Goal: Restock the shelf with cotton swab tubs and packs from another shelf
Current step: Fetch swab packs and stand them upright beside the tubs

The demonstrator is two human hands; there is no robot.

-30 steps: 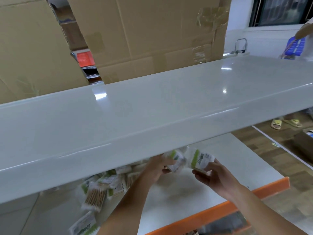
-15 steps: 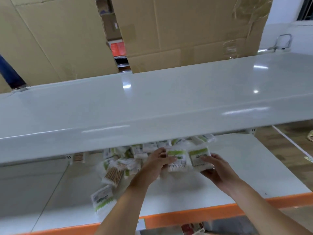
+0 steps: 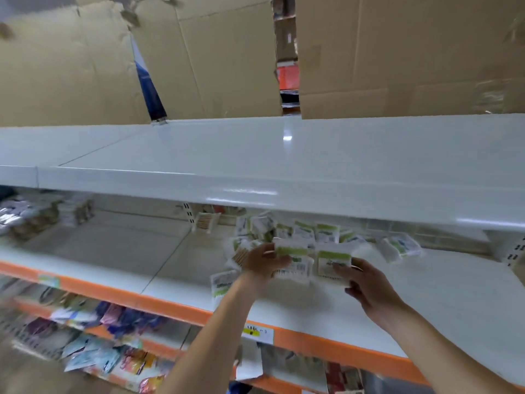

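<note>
Since 1 second ago the view has swung left and dropped, and both hands have settled lower over the middle shelf [image 3: 426, 294]: the left hand [image 3: 262, 263] now grips 1 cotton swab pack [image 3: 295, 258] with fingers curled round its left edge, and the right hand [image 3: 366, 282] pinches a second pack [image 3: 332, 264] just beside it, the 2 packs held side by side. Behind them a loose heap of packs [image 3: 301, 230] lies toward the back of the same shelf, so this looks like gathering stock to carry off; no tubs show.
</note>
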